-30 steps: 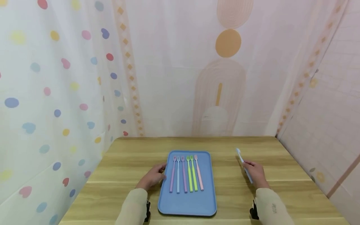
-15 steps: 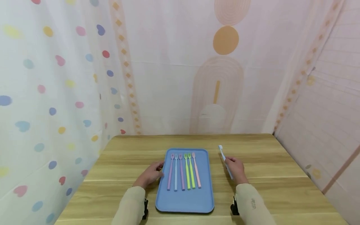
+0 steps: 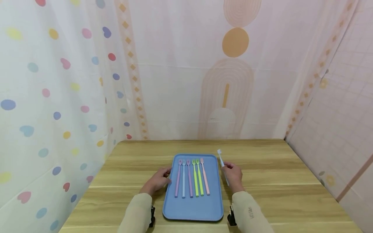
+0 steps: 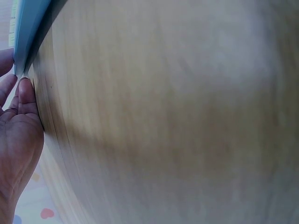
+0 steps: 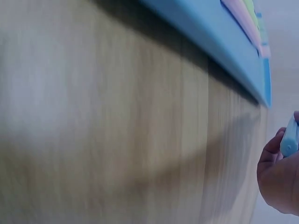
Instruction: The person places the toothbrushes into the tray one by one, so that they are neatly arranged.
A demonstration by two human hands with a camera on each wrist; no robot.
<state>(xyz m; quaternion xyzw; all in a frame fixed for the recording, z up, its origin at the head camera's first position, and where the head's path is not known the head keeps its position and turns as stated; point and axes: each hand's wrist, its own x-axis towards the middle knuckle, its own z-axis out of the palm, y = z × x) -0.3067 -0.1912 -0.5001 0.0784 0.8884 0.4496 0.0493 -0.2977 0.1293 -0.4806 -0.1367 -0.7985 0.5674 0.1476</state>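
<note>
In the head view, my right hand (image 3: 233, 176) holds a light blue toothbrush (image 3: 221, 160) by its handle, head up and pointing away, just beside the tray's right rim. The handle's end (image 5: 289, 145) shows between the fingers in the right wrist view. Several toothbrushes lie side by side on a blue tray (image 3: 192, 209): purple (image 3: 177, 181), light blue (image 3: 184, 183), another purple, two lime green (image 3: 195, 183) and a pink one (image 3: 205, 181) rightmost. My left hand (image 3: 157, 181) rests on the table with fingertips against the tray's left rim (image 4: 32, 32).
The wood-grain table (image 3: 291, 187) carries the tray near its middle. A patterned curtain (image 3: 175, 81) hangs behind the far edge, with a dotted curtain (image 3: 58, 97) along the left and a pale sheet (image 3: 344, 129) on the right.
My right hand has moved left with the light blue toothbrush, from well out on the right to close by the tray. My left hand has stayed at the tray's rim.
</note>
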